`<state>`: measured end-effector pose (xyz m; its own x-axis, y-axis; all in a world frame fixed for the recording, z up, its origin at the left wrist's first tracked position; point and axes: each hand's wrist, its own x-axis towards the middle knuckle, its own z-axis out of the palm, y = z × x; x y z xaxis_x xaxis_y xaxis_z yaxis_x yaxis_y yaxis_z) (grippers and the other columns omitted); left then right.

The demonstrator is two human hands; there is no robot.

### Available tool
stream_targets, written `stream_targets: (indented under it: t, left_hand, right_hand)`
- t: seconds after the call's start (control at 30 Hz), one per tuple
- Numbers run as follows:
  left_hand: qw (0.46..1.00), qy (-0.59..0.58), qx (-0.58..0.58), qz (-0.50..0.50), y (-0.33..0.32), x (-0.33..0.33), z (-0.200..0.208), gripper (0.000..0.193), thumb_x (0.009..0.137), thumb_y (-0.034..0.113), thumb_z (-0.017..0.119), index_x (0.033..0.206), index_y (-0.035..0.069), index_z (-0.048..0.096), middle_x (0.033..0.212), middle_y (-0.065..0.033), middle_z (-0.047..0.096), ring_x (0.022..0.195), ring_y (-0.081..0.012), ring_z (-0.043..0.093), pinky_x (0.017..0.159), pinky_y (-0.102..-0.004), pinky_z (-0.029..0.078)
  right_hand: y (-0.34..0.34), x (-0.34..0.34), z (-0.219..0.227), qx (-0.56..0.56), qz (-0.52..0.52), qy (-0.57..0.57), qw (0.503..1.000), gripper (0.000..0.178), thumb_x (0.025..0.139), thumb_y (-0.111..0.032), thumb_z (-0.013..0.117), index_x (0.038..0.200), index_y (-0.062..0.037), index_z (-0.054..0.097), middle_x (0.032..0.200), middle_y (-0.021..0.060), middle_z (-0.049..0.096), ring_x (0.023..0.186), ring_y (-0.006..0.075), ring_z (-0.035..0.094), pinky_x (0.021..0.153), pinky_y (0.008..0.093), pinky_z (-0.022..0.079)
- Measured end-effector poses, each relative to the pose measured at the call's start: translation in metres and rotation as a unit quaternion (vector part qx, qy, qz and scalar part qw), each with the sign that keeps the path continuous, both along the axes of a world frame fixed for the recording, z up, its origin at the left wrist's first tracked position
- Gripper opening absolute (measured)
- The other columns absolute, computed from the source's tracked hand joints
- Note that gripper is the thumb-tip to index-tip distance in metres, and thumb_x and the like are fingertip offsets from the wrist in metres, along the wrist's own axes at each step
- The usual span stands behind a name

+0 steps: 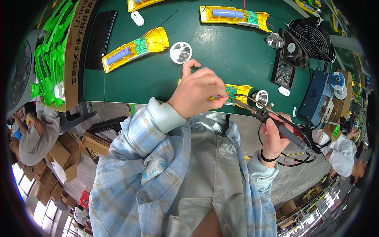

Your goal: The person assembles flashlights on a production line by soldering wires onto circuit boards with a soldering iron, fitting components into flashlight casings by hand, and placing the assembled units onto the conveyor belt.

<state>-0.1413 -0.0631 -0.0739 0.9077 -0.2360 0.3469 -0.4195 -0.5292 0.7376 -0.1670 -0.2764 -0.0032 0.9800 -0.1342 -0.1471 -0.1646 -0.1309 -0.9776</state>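
Observation:
At the table's near edge lies a yellow flashlight housing half (244, 89) with a green circuit board (231, 94) in it. My left hand (200, 91) covers the housing's left part, its thumb and index finger pinched together at the board; what they hold is hidden. My right hand (276, 138) grips a soldering iron (287, 133) with a thin feed tube alongside. The iron's tip points left at the board, close to my left fingertips; contact is too small to tell. A round silver reflector (260, 98) sits just right of the housing.
Another yellow housing (158, 38) with battery and board lies at left, beside a reflector (181, 53); one more housing (256, 19) lies farther back. A fan (312, 38), a black parts tray (283, 75) and a blue soldering station (316, 98) stand right. A carton (75, 59) of green parts borders the left.

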Motion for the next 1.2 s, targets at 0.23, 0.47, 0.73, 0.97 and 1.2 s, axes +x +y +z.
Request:
stream_targets:
  t: [0.23,0.47,0.73,0.97,1.2]
  left_hand:
    - [1.000,-0.005,0.006,0.001,0.000,-0.003,0.001,0.014,0.058,0.012,0.073,0.063,0.014,0.060,0.072,0.0078,0.059,0.075,-0.0110,0.055,0.082,-0.0363,0.028]
    - [1.000,-0.026,-0.001,0.001,-0.001,-0.006,0.000,0.014,0.059,0.012,0.073,0.063,0.014,0.060,0.071,0.0066,0.059,0.075,-0.0113,0.055,0.081,-0.0353,0.028]
    - [1.000,-0.021,-0.002,-0.016,0.002,-0.002,0.015,0.011,0.064,0.013,0.071,0.065,0.012,0.060,0.072,0.0028,0.059,0.075,-0.0139,0.054,0.082,-0.0357,0.027]
    - [0.999,-0.018,0.028,-0.029,0.002,-0.010,0.025,0.010,0.067,0.014,0.069,0.070,0.011,0.060,0.076,-0.0011,0.057,0.080,-0.0181,0.055,0.088,-0.0402,0.029]
    - [0.995,0.025,-0.002,-0.098,0.000,-0.009,0.027,0.008,0.069,0.013,0.066,0.076,0.009,0.063,0.077,-0.0041,0.058,0.080,-0.0207,0.057,0.103,-0.0519,0.020]
  right_hand:
    - [-0.002,-0.008,0.000,-0.002,0.031,-0.019,0.999,0.016,0.071,0.000,0.061,0.086,0.0020,0.057,0.075,0.0046,0.054,0.057,0.0079,0.047,0.052,0.0193,0.037]
    - [-0.006,-0.015,0.000,0.003,0.005,-0.058,0.998,0.016,0.070,-0.001,0.062,0.085,0.0022,0.057,0.073,0.0053,0.053,0.055,0.0087,0.048,0.051,0.0197,0.037]
    - [-0.021,-0.024,0.017,0.008,-0.079,-0.098,0.992,0.020,0.070,-0.010,0.063,0.085,0.0016,0.056,0.071,0.0062,0.053,0.050,0.0103,0.047,0.047,0.0204,0.035]
    - [-0.035,-0.046,0.018,0.037,-0.081,-0.070,0.994,0.017,0.069,-0.007,0.065,0.083,0.0015,0.058,0.067,0.0041,0.054,0.053,0.0098,0.049,0.050,0.0221,0.038]
    - [-0.058,-0.064,0.033,0.087,-0.118,-0.075,0.986,0.015,0.070,-0.006,0.065,0.082,0.0009,0.059,0.071,0.0045,0.056,0.055,0.0095,0.050,0.049,0.0208,0.041]
